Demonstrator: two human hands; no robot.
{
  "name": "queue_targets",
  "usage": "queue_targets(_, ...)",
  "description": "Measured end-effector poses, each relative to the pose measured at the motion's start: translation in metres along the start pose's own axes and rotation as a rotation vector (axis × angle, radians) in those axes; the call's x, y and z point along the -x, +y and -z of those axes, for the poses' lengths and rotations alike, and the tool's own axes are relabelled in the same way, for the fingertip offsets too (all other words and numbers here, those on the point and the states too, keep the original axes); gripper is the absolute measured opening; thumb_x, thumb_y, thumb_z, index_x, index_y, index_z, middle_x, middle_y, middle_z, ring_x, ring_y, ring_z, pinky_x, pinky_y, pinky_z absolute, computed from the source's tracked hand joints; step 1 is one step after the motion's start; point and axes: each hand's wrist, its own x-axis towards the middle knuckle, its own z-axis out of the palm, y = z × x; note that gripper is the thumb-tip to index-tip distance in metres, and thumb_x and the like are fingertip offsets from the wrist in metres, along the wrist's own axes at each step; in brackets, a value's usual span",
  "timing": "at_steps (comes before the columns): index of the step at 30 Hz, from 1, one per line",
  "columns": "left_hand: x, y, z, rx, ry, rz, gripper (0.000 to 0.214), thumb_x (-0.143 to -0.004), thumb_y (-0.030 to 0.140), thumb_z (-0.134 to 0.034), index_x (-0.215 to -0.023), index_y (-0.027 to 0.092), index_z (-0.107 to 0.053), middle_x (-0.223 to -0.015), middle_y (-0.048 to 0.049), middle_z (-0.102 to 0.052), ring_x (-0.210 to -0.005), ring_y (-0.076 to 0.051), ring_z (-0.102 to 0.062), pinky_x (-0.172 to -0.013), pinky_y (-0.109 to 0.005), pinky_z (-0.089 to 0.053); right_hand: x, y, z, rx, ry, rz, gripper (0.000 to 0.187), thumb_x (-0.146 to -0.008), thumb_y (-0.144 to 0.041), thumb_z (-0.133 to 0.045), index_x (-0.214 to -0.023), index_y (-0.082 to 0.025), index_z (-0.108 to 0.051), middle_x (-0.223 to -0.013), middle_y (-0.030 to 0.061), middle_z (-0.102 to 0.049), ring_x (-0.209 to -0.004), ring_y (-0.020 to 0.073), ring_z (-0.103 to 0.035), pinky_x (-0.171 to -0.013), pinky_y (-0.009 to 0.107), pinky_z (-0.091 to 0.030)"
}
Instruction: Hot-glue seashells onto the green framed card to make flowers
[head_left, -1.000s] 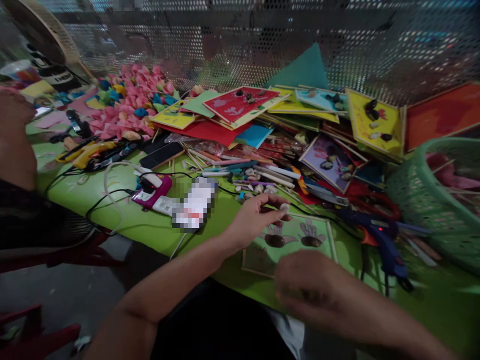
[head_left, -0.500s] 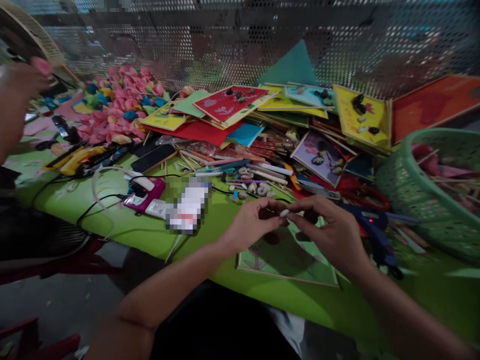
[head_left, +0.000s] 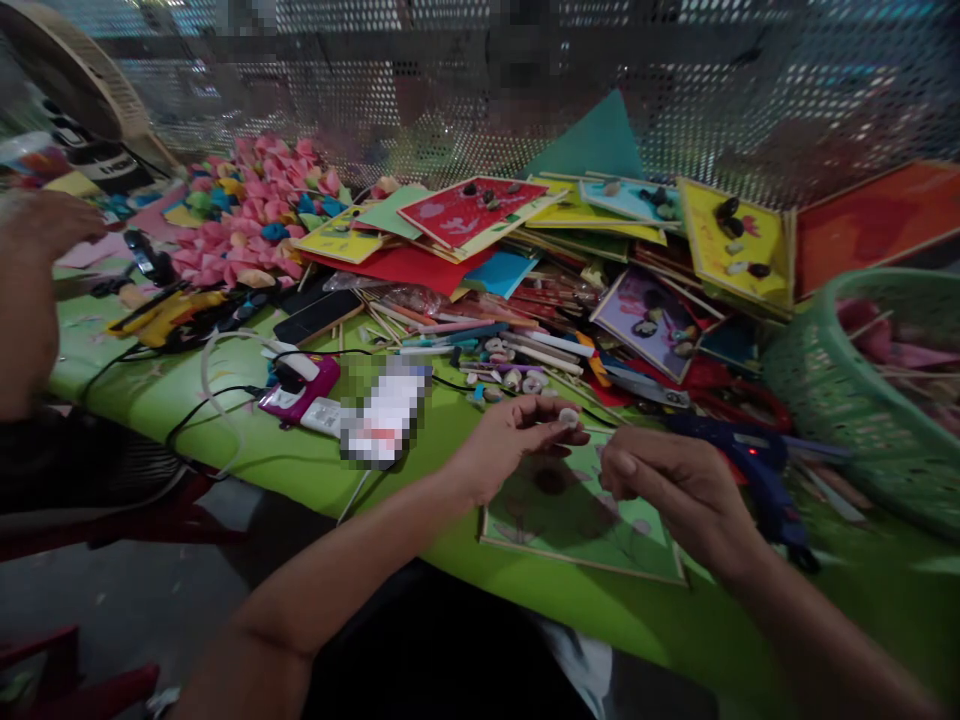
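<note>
Left hand: [head_left: 529,440] thumb and fingers closed in a narrow pinch on the white stone.
Right hand: [head_left: 675,490] beside the left, not touching it; fingers curled inward. Whether they hold anything cannot be told.
White stone: [head_left: 568,418] at the left fingertips, raised above the far part of the green card.
Green card: [head_left: 577,540] on the counter, below both hands; thin sticks edge it. A dark oval shows on its face near the left hand.
Counter: [head_left: 457,545] green surface carrying the items.
Blue glue gun: [head_left: 776,495] right of the green card, red light showing.
Loose stones: [head_left: 521,380] beyond the left hand, beside the pens.
Pens: [head_left: 551,347] lying in a loose heap in front of the framed cards.
Lit phone: [head_left: 384,420] left of the left hand; screen blurred out.
Power strip: [head_left: 319,388] purple, beside the lit phone, plugs fitted.
Dark phone: [head_left: 316,317] flat, beyond the power strip.
Framed cards: [head_left: 469,212] red, yellow, blue and purple, stacked and overlapping; several bear stones.
Basket: [head_left: 814,370] green, at right.
Paper flowers: [head_left: 251,205] mostly pink, piled at far left.
Co-worker's hand: [head_left: 56,228] at the left edge, near the paper flowers.
Fan: [head_left: 71,75] rear left corner.
Mesh panel: [head_left: 450,110] behind the counter.
</note>
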Motion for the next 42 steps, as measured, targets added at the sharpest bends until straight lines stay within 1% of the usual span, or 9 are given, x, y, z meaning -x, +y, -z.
queue_targets(2, 0.000, -0.001, 0.001, 0.002, -0.006, -0.005, 0.053, -0.062, 0.041, -0.096, -0.102, 0.016, -0.073, -0.096, -0.0054, -0.074, -0.087, -0.018, -0.072, -0.084, -0.033, -0.053, -0.001, -0.001, 0.001, -0.017, -0.027, -0.002, 0.037, -0.101, -0.038, -0.055, -0.068, -0.023, -0.059, -0.066, -0.0003, -0.059, -0.060, 0.0145, -0.056, -0.058, 0.030, -0.044)
queue_targets(4, 0.000, -0.002, 0.002, -0.022, -0.012, -0.041, 0.053, -0.062, 0.038, -0.096, -0.104, 0.016, -0.073, -0.097, -0.0053, -0.074, -0.084, -0.017, -0.071, -0.081, -0.032, -0.052, -0.002, 0.003, -0.002, -0.009, 0.080, -0.058, 0.021, -0.096, -0.040, -0.065, -0.083, -0.023, -0.064, -0.077, 0.0006, -0.065, -0.064, 0.0152, -0.058, -0.059, 0.030, -0.047)
queue_targets(6, 0.001, -0.004, 0.003, -0.071, -0.015, -0.083, 0.049, -0.065, 0.036, -0.095, -0.104, 0.016, -0.072, -0.096, -0.0049, -0.073, -0.082, -0.016, -0.070, -0.078, -0.030, -0.052, -0.003, 0.010, -0.006, 0.006, 0.174, -0.131, 0.020, -0.093, -0.043, -0.068, -0.095, -0.023, -0.064, -0.083, 0.0014, -0.067, -0.066, 0.0156, -0.060, -0.057, 0.029, -0.048)
queue_targets(9, 0.002, -0.006, 0.003, -0.168, -0.003, -0.139, 0.038, -0.071, 0.030, -0.090, -0.101, 0.016, -0.070, -0.091, -0.0035, -0.072, -0.081, -0.015, -0.067, -0.075, -0.027, -0.050, -0.005, 0.018, -0.010, 0.110, 0.196, -0.168, 0.025, -0.093, -0.047, -0.067, -0.094, -0.022, -0.063, -0.077, 0.0006, -0.065, -0.062, 0.0149, -0.059, -0.051, 0.027, -0.044)
queue_targets(14, 0.004, -0.005, 0.001, -0.275, 0.003, -0.240, 0.028, -0.073, 0.024, -0.086, -0.093, 0.016, -0.068, -0.087, -0.0015, -0.070, -0.079, -0.013, -0.064, -0.076, -0.026, -0.049, -0.006, 0.019, -0.012, 0.233, 0.217, -0.098, 0.022, -0.093, -0.044, -0.068, -0.093, -0.022, -0.067, -0.076, 0.0011, -0.067, -0.062, 0.0155, -0.061, -0.053, 0.028, -0.048)
queue_targets(20, 0.005, -0.005, 0.005, -0.248, -0.033, -0.209, 0.032, -0.076, 0.035, -0.086, -0.096, 0.016, -0.070, -0.092, -0.0041, -0.073, -0.081, -0.014, -0.066, -0.076, -0.027, -0.050, -0.004, 0.020, -0.012, 0.267, 0.249, -0.053, 0.022, -0.096, -0.043, -0.065, -0.095, -0.022, -0.072, -0.080, 0.0032, -0.072, -0.065, 0.0183, -0.067, -0.059, 0.032, -0.055)
queue_targets(29, 0.001, -0.006, 0.006, -0.223, -0.026, -0.261, 0.035, -0.071, 0.030, -0.091, -0.097, 0.016, -0.072, -0.091, -0.0019, -0.072, -0.083, -0.013, -0.066, -0.079, -0.026, -0.050, -0.003, 0.023, -0.013, 0.152, 0.240, -0.072, 0.017, -0.096, -0.037, -0.065, -0.102, -0.023, -0.074, -0.083, 0.0031, -0.073, -0.065, 0.0172, -0.068, -0.058, 0.031, -0.057)
queue_targets(35, 0.004, -0.005, 0.006, -0.159, -0.067, -0.149, 0.042, -0.074, 0.039, -0.089, -0.108, 0.017, -0.077, -0.096, -0.0048, -0.075, -0.080, -0.013, -0.068, -0.077, -0.027, -0.052, -0.003, 0.026, -0.013, 0.175, 0.255, -0.051, 0.020, -0.095, -0.042, -0.067, -0.097, -0.023, -0.073, -0.081, 0.0025, -0.072, -0.064, 0.0169, -0.067, -0.058, 0.031, -0.057)
queue_targets(42, 0.003, -0.006, 0.006, -0.094, -0.058, -0.091, 0.044, -0.071, 0.043, -0.091, -0.104, 0.016, -0.079, -0.091, -0.0055, -0.075, -0.077, -0.014, -0.069, -0.075, -0.027, -0.053, -0.006, 0.019, -0.014, 0.205, 0.257, -0.055, 0.017, -0.093, -0.039, -0.069, -0.096, -0.023, -0.069, -0.079, 0.0007, -0.070, -0.061, 0.0150, -0.064, -0.055, 0.028, -0.051)
